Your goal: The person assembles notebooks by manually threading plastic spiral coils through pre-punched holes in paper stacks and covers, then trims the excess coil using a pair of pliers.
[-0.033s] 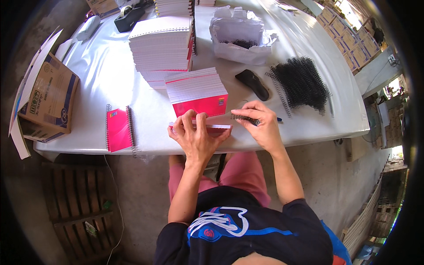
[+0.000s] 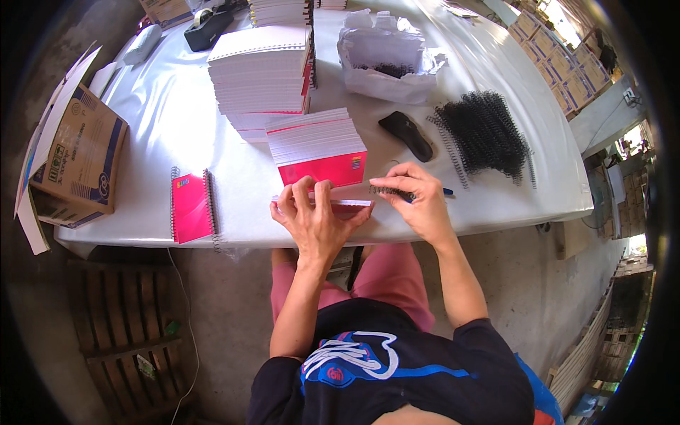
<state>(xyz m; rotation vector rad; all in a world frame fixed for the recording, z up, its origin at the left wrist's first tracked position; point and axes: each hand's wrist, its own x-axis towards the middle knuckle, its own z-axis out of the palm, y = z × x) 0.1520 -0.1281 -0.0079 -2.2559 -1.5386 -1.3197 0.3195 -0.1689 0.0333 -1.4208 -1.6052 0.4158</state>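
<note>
My left hand point(image 2: 315, 216) presses down on a thin pink-covered notebook point(image 2: 356, 203) lying at the front edge of the white table point(image 2: 163, 120). My right hand point(image 2: 418, 198) pinches a black spiral coil point(image 2: 384, 190) against the notebook's far edge. Directly behind them stands a stack of unbound notebooks point(image 2: 319, 145) with a pink cover facing me. A pink notebook point(image 2: 190, 205) with a coil along its edge lies to the left of my left hand.
A heap of black coils point(image 2: 482, 134), a black hand tool point(image 2: 407, 134) and a white bag point(image 2: 386, 64) are at the right. A tall stack of white pads point(image 2: 262, 67) stands behind. A cardboard box point(image 2: 74, 159) overhangs the left edge.
</note>
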